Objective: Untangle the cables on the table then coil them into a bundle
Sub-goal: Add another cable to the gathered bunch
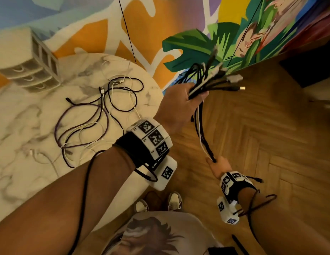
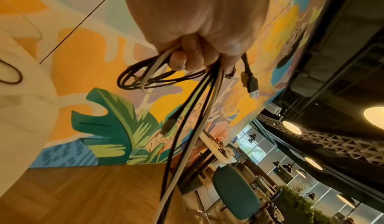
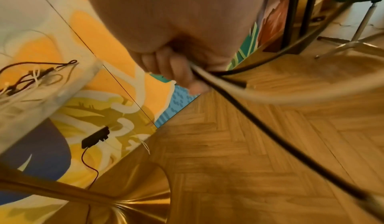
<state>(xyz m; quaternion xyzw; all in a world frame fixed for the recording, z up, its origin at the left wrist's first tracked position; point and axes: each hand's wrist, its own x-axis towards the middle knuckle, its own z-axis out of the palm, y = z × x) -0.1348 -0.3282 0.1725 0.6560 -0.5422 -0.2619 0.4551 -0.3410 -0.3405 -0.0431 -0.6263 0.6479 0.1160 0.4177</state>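
Over parquet floor [image 1: 261, 135], left hand [image 1: 179, 105] fingers clench the cable bundle [image 1: 212, 83]; right hand [image 1: 220, 167] fingers pinch its strands.

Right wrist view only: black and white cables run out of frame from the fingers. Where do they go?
Observer: Up to the left hand, which grips the bundle of black and white cables above the right hand.
Operator: Coiled yet?
Observer: Partly; a few loops hang beside the left fingers.
Operator: Table?
Observer: A tangle of purple, black and white cables lies on the round marble-look table.
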